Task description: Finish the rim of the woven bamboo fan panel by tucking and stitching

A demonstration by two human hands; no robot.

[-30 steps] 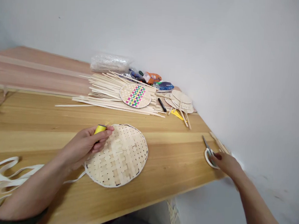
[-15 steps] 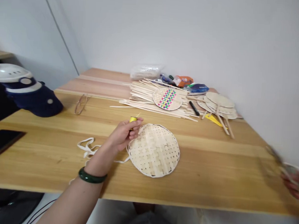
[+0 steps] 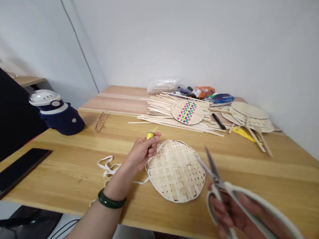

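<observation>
My left hand [image 3: 143,150] is closed around a small spool of yellow thread [image 3: 150,135], with a short thread end sticking up from its top. Just beside that hand lies a round woven bamboo fan panel [image 3: 177,173] with a white-bound edge. White ribbon [image 3: 108,166] trails from the panel's left side, passing behind my left wrist. At the lower right, my right hand [image 3: 229,210] grips a pair of white-handled scissors [image 3: 218,182]. Their blades are apart and point toward the panel, in front of its right edge.
Bamboo strips [image 3: 160,110] lie at the back under a colourful woven round [image 3: 187,112]. Several handled fans [image 3: 251,116] are stacked at the right, near a black marker [image 3: 219,121]. Eyeglasses [image 3: 100,122], a blue-and-white container [image 3: 59,113] and a black keyboard [image 3: 20,168] stand left.
My right hand has come in from the far right edge with the scissors, and the blades now reach the woven panel's edge. The view has shifted left; my left hand still holds the spool.
</observation>
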